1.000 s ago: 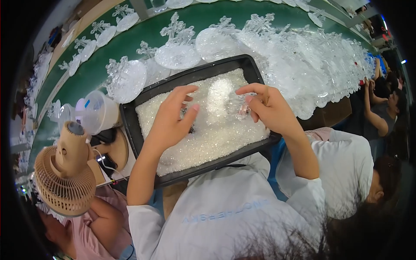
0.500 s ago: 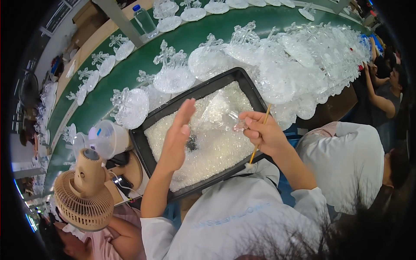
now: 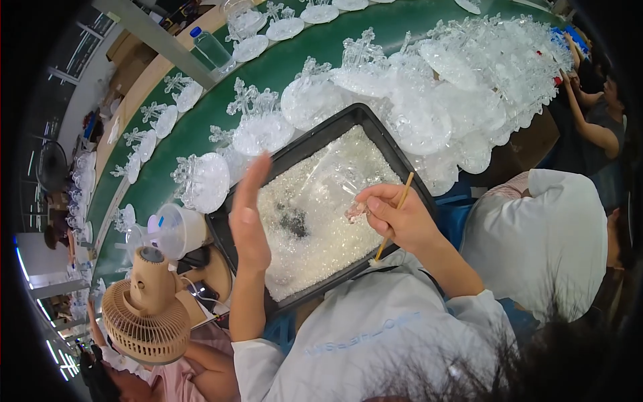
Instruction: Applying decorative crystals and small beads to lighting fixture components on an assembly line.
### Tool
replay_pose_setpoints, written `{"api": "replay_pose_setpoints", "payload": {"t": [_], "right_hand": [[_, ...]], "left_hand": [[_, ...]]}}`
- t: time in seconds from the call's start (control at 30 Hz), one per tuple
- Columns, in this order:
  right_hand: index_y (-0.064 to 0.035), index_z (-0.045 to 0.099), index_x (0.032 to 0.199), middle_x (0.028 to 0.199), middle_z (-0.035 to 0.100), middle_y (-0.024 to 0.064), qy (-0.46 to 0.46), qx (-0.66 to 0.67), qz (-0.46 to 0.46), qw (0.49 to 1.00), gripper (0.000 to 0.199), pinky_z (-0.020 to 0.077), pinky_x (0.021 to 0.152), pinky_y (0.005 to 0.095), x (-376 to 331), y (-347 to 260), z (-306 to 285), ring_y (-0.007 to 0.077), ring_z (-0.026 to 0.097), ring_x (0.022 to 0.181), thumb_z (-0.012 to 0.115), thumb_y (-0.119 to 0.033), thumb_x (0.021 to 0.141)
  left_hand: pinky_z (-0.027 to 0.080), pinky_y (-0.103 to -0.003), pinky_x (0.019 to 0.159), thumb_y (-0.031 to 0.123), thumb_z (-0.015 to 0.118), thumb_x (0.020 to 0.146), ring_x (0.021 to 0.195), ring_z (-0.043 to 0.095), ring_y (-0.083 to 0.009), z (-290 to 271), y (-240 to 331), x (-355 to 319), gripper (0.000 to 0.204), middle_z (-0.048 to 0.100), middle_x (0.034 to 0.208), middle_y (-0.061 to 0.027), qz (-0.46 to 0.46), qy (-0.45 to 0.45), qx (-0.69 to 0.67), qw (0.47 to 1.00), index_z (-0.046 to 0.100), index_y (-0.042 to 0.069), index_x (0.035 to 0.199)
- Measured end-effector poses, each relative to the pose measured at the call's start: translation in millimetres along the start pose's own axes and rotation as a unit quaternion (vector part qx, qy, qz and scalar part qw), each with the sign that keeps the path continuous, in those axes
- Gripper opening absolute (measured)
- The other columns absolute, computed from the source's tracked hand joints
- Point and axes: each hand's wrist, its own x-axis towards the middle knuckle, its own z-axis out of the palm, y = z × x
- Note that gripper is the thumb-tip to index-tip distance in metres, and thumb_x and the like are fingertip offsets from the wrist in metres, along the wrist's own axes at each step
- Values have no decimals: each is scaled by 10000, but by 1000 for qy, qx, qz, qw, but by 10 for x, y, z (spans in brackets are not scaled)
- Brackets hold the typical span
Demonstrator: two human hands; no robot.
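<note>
My right hand (image 3: 405, 218) is closed on a clear plastic ornament (image 3: 347, 179) with a broad transparent part; its exact shape blends into what lies under it. The same hand holds a thin brush (image 3: 404, 194) with an orange-yellow handle, its pale bristles pointing down. Below is a black tray (image 3: 395, 147) of glittering white granules (image 3: 321, 254), with a dark bare patch at its left. My left hand (image 3: 251, 224) is open over the tray's left side, fingers stretched upward and together, touching nothing that I can see.
Clear ornaments on white discs (image 3: 261, 130) crowd the green conveyor (image 3: 167, 151) behind the tray, heaped high at the right. A beige fan (image 3: 147, 308) and a clear plastic tub (image 3: 181, 231) stand at left. Co-workers sit on both sides; a bottle (image 3: 213, 50) stands at the far edge.
My left hand has moved left, away from the ornament. My right hand has shifted slightly left and down, still holding the ornament and brush. The whole view has tilted a little.
</note>
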Motion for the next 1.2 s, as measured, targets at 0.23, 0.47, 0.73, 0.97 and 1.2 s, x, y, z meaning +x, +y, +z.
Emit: {"api": "replay_pose_setpoints", "payload": {"t": [0.23,0.47,0.73,0.97,1.2], "right_hand": [[-12,628,1134,1001,687,145,-34,136,49,989,175,317,463,162,67,88,-77,33,443,577,518,-81,1016],[-26,599,1184,1055,674,171,-117,273,112,948,195,264,438,171,104,174,-91,36,414,571,506,-77,1020],[-7,617,1122,963,704,185,-89,78,45,992,162,307,460,169,84,51,5,25,435,538,534,-91,1011],[26,668,1023,873,711,131,-86,-99,-34,991,153,332,472,190,11,-122,105,34,437,519,538,-46,992],[30,684,1076,775,672,30,-52,-208,-37,976,201,323,479,193,-74,-270,300,23,428,533,512,-4,975]], "left_hand": [[261,-443,1167,603,328,994,1353,457,-316,-36,16,-13,807,512,1421,-229,35,66,34,997,498,-95,1361],[280,-454,1155,622,324,978,1334,472,-341,-31,83,-37,847,530,1397,-243,51,134,-21,989,488,-118,1356],[275,-459,1160,678,300,954,1354,455,-355,-35,154,-16,915,541,1378,-258,37,91,0,995,491,-123,1352],[284,-455,1160,684,320,958,1337,470,-337,3,170,-49,904,527,1393,-247,43,61,-46,996,501,-106,1359],[307,-453,1147,703,371,920,1315,497,-335,-59,6,-115,937,518,1390,-281,4,80,-29,996,487,-112,1368]]}}
